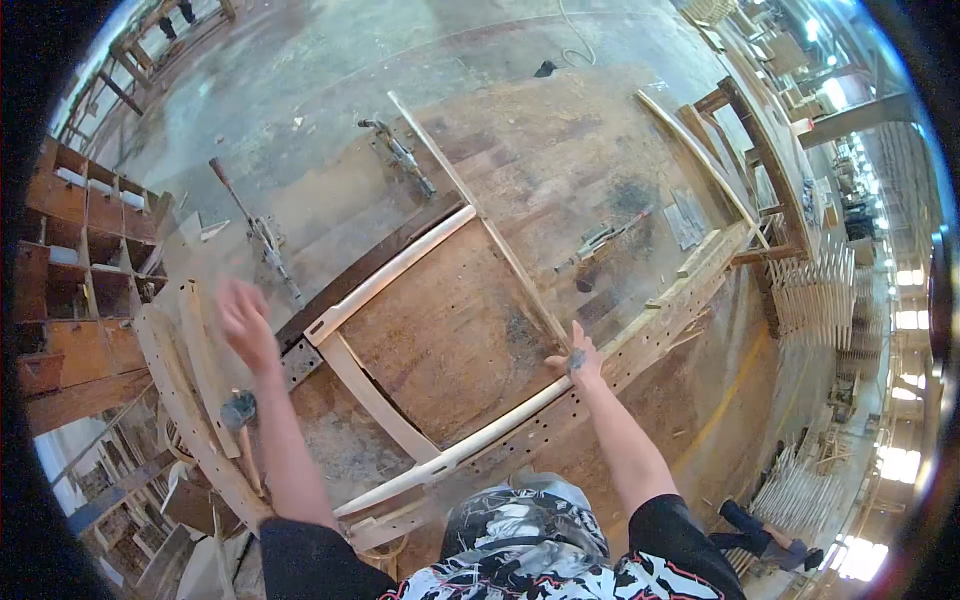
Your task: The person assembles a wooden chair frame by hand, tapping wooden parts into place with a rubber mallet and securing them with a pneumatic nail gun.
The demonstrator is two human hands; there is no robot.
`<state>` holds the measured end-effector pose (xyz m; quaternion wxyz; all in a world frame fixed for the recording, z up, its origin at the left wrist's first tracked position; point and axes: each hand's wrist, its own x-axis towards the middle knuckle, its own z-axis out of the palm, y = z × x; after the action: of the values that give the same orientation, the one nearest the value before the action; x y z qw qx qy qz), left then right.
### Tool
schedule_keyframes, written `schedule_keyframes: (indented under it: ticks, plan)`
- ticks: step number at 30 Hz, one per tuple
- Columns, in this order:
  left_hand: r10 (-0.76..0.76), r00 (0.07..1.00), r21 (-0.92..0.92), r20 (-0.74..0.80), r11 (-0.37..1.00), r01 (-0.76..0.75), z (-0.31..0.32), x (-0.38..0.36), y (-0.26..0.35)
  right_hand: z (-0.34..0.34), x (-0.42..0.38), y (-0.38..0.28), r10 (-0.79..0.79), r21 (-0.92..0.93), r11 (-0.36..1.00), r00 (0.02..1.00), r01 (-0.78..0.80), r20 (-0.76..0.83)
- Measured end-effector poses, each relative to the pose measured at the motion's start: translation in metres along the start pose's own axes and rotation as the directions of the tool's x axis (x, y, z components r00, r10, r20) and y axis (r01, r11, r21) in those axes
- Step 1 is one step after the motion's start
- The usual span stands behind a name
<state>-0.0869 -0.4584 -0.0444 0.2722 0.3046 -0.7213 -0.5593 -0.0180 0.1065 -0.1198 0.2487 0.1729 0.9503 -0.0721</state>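
Observation:
A wooden frame lies on the worn work table (440, 340) in front of me, with a far rail (395, 272), a near rail (480, 448) and a left crosspiece (380, 400). A long wooden strip (470, 195) runs across its right side and sticks out past the far rail. My right hand (583, 358) grips the near end of this strip, right at the near rail. My left hand (248, 320) is raised at the left of the frame, its fingers smeared by motion. Just below it stands a mallet (238, 410) with a dark blue-grey head.
Metal clamps (265, 240) lie on the table, one (402, 158) beyond the far rail and another (605, 238) right of the strip. A cubbyhole shelf (90, 325) stands at left. Stacked slats (820, 295) and a wooden frame (770, 165) are at right. Another person (765, 540) is at lower right.

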Motion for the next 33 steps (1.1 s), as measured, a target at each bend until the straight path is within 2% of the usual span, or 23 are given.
schedule_keyframes:
  ticks: [1,2,4,5,7,10,11,14,15,18,20,21,22,23,25,26,27,28,30,32,33]
  plan:
    - [-0.163,0.986,0.195,-0.024,0.967,0.164,-0.011,-0.042,-0.013,0.003,0.005,0.012,-0.020,0.039,0.999,0.998,0.022,-0.060]
    - [-0.149,0.989,0.163,0.021,0.976,0.143,-0.026,-0.079,-0.061,-0.004,0.006,0.018,-0.062,0.072,0.995,0.996,0.067,-0.063]
    - [-0.256,0.964,0.523,0.071,0.833,0.182,-0.051,-0.160,-0.098,-0.025,0.001,0.026,-0.142,0.134,0.979,0.987,0.151,-0.079]
    - [-0.362,0.929,0.329,0.075,0.889,0.319,-0.058,-0.203,-0.145,-0.038,-0.009,0.023,-0.193,0.194,0.956,0.969,0.221,-0.154]
    - [-0.629,0.773,0.416,0.081,0.726,0.547,-0.050,-0.264,-0.101,-0.071,-0.032,0.013,-0.250,0.179,0.940,0.944,0.290,-0.216]
    - [-0.562,0.825,0.541,0.054,0.711,0.449,-0.025,-0.290,-0.063,-0.115,-0.065,-0.007,-0.317,0.166,0.911,0.898,0.378,-0.305]
    - [-0.591,0.807,0.439,-0.012,0.722,0.535,-0.021,-0.291,-0.066,-0.127,-0.077,-0.012,-0.332,0.165,0.900,0.881,0.403,-0.336]
    - [-0.571,0.821,0.330,0.011,0.777,0.536,-0.027,-0.288,-0.066,-0.158,-0.104,-0.019,-0.381,0.126,0.873,0.819,0.472,-0.429]
    - [-0.528,0.849,0.343,-0.005,0.797,0.497,-0.026,-0.293,-0.059,-0.166,-0.113,-0.011,-0.379,0.115,0.871,0.803,0.477,-0.459]
    - [-0.471,0.880,0.087,0.053,0.880,0.466,-0.007,-0.314,-0.038,-0.192,-0.127,0.026,-0.380,0.106,0.851,0.743,0.514,-0.550]
    - [-0.400,0.912,0.079,0.092,0.916,0.394,0.011,-0.337,0.007,-0.204,-0.140,0.075,-0.353,0.151,0.826,0.707,0.543,-0.613]
    - [-0.348,0.931,0.061,0.111,0.937,0.343,0.022,-0.350,0.025,-0.218,-0.159,0.097,-0.275,0.215,0.856,0.767,0.469,-0.580]
    - [-0.292,0.948,0.040,0.129,0.956,0.289,0.033,-0.365,0.038,-0.229,-0.178,0.117,-0.263,0.124,0.870,0.660,0.478,-0.704]
    - [-0.210,0.972,0.139,0.104,0.971,0.195,0.045,-0.379,0.045,-0.238,-0.197,0.139,-0.254,0.031,0.882,0.529,0.471,-0.810]
    - [-0.118,0.978,0.039,0.169,0.993,0.113,0.065,-0.417,0.113,-0.238,-0.215,0.187,-0.198,-0.079,0.885,0.218,0.459,-0.956]
    - [-0.067,0.977,-0.009,0.204,0.997,0.070,0.075,-0.438,0.139,-0.237,-0.221,0.207,-0.186,-0.049,0.830,0.193,0.556,-0.964]
    - [-0.056,0.969,-0.027,0.239,0.998,0.064,0.091,-0.457,0.136,-0.233,-0.230,0.219,-0.162,-0.015,0.767,0.170,0.642,-0.972]
    - [0.028,0.972,-0.003,0.235,1.000,-0.028,0.105,-0.481,0.150,-0.228,-0.237,0.228,-0.126,0.019,0.699,0.149,0.715,-0.981]
    - [0.216,0.938,0.045,0.270,0.971,-0.236,0.134,-0.537,0.179,-0.208,-0.245,0.232,-0.099,0.378,0.448,0.465,0.810,-0.880]
    - [0.318,0.786,-0.125,0.531,0.946,-0.299,0.160,-0.596,0.209,-0.192,-0.246,0.247,-0.245,0.415,0.329,0.501,0.848,-0.830]
    - [0.313,0.637,-0.213,0.704,0.949,-0.231,0.158,-0.635,0.259,-0.189,-0.248,0.262,-0.188,0.573,0.223,0.612,0.789,-0.769]
